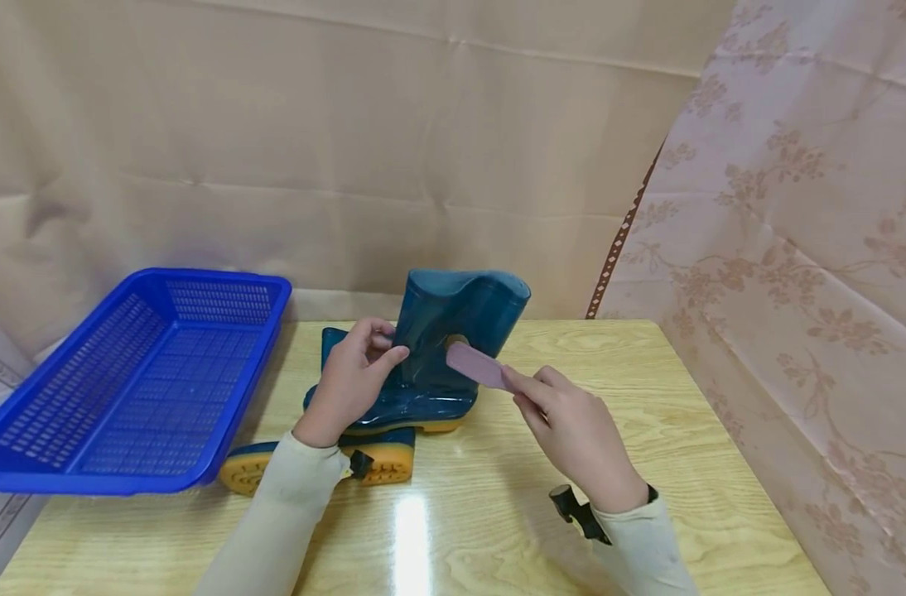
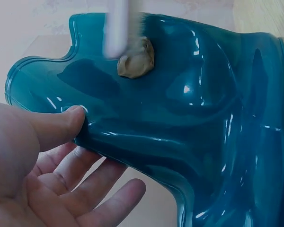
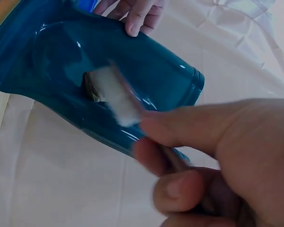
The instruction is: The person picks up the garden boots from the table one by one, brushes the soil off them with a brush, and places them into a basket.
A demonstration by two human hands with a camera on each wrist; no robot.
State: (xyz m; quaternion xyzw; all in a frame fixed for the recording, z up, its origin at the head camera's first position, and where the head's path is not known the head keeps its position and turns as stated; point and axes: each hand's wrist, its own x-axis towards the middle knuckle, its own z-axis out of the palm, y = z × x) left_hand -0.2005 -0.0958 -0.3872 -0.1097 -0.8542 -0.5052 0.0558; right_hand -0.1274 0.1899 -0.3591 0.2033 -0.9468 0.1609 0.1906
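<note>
A glossy teal rubber boot (image 1: pixel 460 302) with a yellow sole stands slightly tilted in the head view. My left hand (image 1: pixel 352 377) grips the edge of its shaft, with the thumb (image 2: pixel 61 125) on the near face and fingers behind. A brown, clay-like lump (image 2: pixel 137 59) sticks to the shaft. My right hand (image 1: pixel 575 430) holds a pinkish brush (image 1: pixel 475 367) by its handle. In the right wrist view, its white bristles (image 3: pixel 117 97) overlap the lump and look blurred. Behind my left forearm lies a second boot (image 1: pixel 389 459) on its side, partly hidden, its yellow sole facing me.
A blue plastic basket (image 1: pixel 270 331) with mesh walls stands on the left of the wood-grain table (image 1: pixel 609 356). Beige cloth (image 1: pixel 349 165) hangs behind the table, and a flowered curtain (image 1: pixel 811 273) borders its right side.
</note>
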